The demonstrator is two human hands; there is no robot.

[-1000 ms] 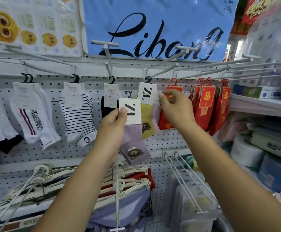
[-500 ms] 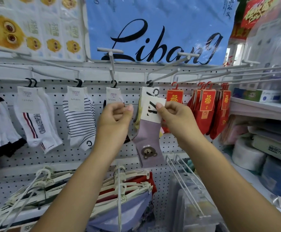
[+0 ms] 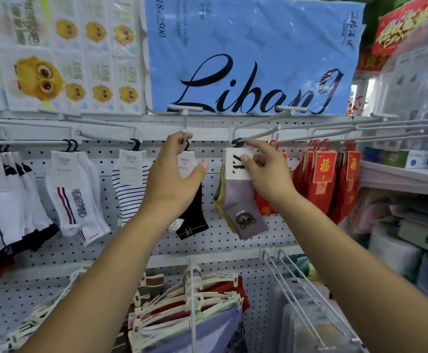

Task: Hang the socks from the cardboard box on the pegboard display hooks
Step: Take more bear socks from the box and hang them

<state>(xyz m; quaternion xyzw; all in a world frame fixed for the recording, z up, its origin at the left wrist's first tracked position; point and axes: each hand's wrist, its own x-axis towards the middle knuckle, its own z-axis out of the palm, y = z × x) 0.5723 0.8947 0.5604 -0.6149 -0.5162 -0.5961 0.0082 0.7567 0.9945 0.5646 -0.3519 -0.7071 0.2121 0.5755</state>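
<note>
Head view, facing the pegboard [image 3: 220,240]. The right hand [image 3: 269,174] holds the purple sock [image 3: 242,207] by its white header card [image 3: 237,165]: thumb pressed on the card's face, lower fingers curled behind it, index finger stretched up and left to the black hanger loop [image 3: 238,143] at the card's top. The loop sits at the near tip of a white display hook [image 3: 258,135]; cannot tell whether it is fully over the wire. The sock hangs toe-down with the bear patch facing out, in front of a yellowish sock [image 3: 219,200] on the same hook. The left hand [image 3: 174,177] holds nothing: thumb spread wide to the right, fingers reaching up so that the fingertips touch the vertical wire of the neighbouring hook [image 3: 184,123]. Behind and below this hand hangs a black sock [image 3: 192,215] with its card partly covered. Further left along the row are a striped sock [image 3: 131,197] and a white sock with red and navy bands [image 3: 78,210]. Just right of the purple sock hang red packs [image 3: 327,179] with gold characters. Above the row is a blue pack [image 3: 253,59] with black script lettering. Low and near are garments on cream hangers [image 3: 195,291]. A shelf [image 3: 399,177] with boxes is at far right. The cardboard box is out of view.
</note>
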